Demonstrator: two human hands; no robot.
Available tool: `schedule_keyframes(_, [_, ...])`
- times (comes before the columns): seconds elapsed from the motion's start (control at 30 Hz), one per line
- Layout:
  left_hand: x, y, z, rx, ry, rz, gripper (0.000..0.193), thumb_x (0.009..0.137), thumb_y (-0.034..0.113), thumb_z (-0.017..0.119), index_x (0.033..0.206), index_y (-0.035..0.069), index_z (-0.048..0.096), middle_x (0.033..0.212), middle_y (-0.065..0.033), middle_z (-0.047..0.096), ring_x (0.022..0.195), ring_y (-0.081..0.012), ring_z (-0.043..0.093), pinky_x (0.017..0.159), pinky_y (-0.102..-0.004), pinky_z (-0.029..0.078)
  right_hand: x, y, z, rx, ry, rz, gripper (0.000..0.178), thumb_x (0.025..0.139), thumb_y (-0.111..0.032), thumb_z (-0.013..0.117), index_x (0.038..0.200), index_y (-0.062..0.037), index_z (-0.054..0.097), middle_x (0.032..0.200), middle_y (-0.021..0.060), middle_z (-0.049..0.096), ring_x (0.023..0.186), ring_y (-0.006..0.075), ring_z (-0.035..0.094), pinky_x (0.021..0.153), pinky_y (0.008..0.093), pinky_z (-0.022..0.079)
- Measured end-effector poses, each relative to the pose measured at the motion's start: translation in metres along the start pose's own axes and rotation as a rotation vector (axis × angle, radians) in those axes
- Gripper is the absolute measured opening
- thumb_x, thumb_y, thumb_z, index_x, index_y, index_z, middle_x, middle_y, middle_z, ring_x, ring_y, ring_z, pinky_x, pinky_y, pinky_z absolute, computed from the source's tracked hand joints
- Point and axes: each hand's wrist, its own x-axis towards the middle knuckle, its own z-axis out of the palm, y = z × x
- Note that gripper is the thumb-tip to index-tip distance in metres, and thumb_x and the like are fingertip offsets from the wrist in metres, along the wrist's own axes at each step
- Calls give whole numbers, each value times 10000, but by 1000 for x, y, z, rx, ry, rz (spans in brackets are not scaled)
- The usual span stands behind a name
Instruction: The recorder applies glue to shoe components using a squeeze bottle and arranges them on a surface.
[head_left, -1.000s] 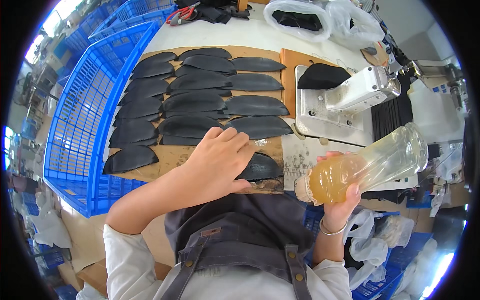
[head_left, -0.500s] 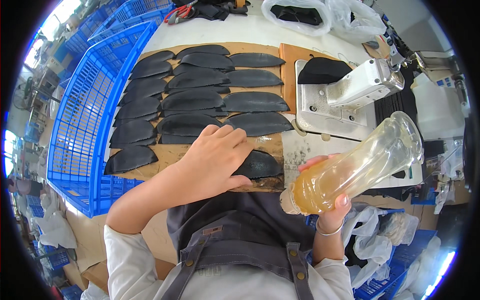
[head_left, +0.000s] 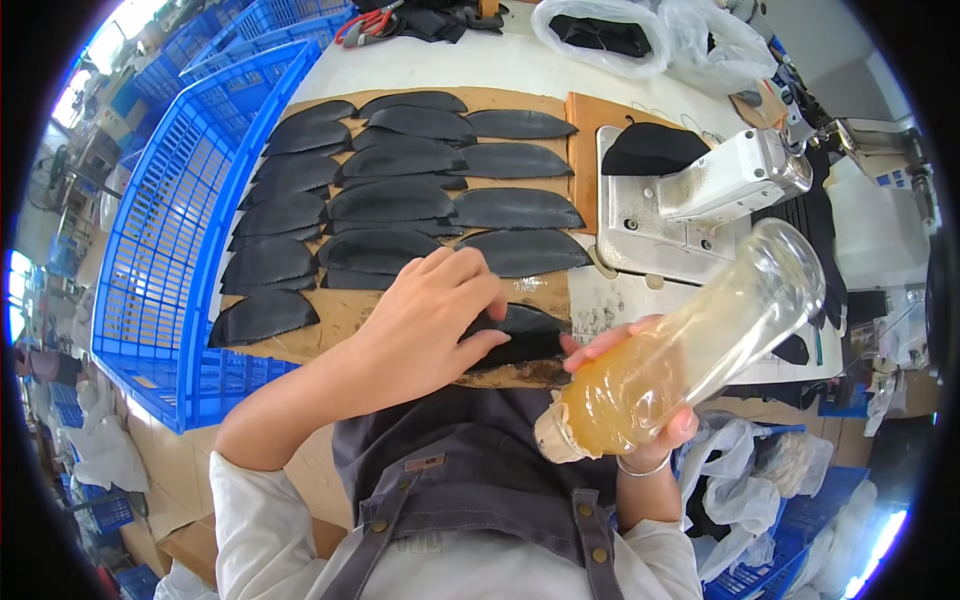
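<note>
My right hand (head_left: 672, 435) is wrapped round a clear plastic bottle (head_left: 690, 355) of yellowish liquid. The bottle tilts, its crusted, pale neck end (head_left: 560, 430) pointing down and left. My left hand (head_left: 435, 315) is over the front of a brown cardboard sheet (head_left: 400, 298), beside a single curved black piece (head_left: 525, 335). Its thumb and index finger are apart at that piece's left end, and its other fingers are curled and partly hidden. More curved black pieces (head_left: 390, 205) lie in overlapping columns on the cardboard.
A blue plastic crate (head_left: 150, 250) stands to the left. At the right is a white machine (head_left: 735, 175) with a black piece (head_left: 655, 148) on its base. Red-handled scissors (head_left: 368, 25) and plastic bags (head_left: 600, 40) lie at the back. Bagged items (head_left: 735, 470) are at the lower right.
The bottle has moved left and down in my right hand. My left hand's thumb has come off the cardboard edge, up toward the near black piece.
</note>
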Motion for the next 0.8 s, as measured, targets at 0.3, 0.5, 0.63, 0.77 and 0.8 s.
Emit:
schedule_keyframes(0.3, [-11, -16, -27, -412, 239, -363, 118, 753, 87, 671, 721, 18, 582, 627, 21, 545, 548, -7, 464, 468, -181, 360, 8, 1, 4, 52, -57, 187, 789, 633, -574, 646, 1140, -26, 391, 986, 227, 540, 867, 328, 582, 914, 493, 411])
schedule_keyframes(0.5, [6, -47, -80, -147, 783, -319, 109, 800, 98, 643, 732, 59, 567, 634, 79, 474, 585, 24, 406, 510, -148, 306, 11, 0, -4, 123, -122, 198, 753, 657, -537, 650, 1145, -25, 391, 971, 237, 542, 886, 340, 574, 923, 502, 405])
schedule_keyframes(0.63, [80, -68, -83, 395, 907, -71, 111, 732, 133, 623, 701, 41, 568, 611, -56, 541, 547, -175, 516, 526, -310, 409, 11, -2, -8, 124, -135, 172, 756, 655, -549, 639, 1152, -36, 387, 960, 233, 542, 863, 342, 577, 915, 510, 411])
schedule_keyframes(0.77, [166, -110, -39, 751, 771, 97, 69, 704, 128, 587, 688, 65, 561, 651, -113, 573, 631, -283, 577, 600, -395, 454, 7, -5, -9, 119, -83, 134, 762, 650, -572, 625, 1139, -39, 383, 932, 212, 546, 833, 332, 583, 900, 513, 424])
schedule_keyframes(0.8, [180, -115, -21, 805, 687, 22, 67, 702, 127, 569, 674, 68, 555, 656, -114, 577, 642, -281, 584, 609, -401, 455, 6, -6, -10, 117, -59, 122, 765, 647, -582, 621, 1132, -41, 381, 920, 203, 547, 822, 328, 586, 894, 514, 429])
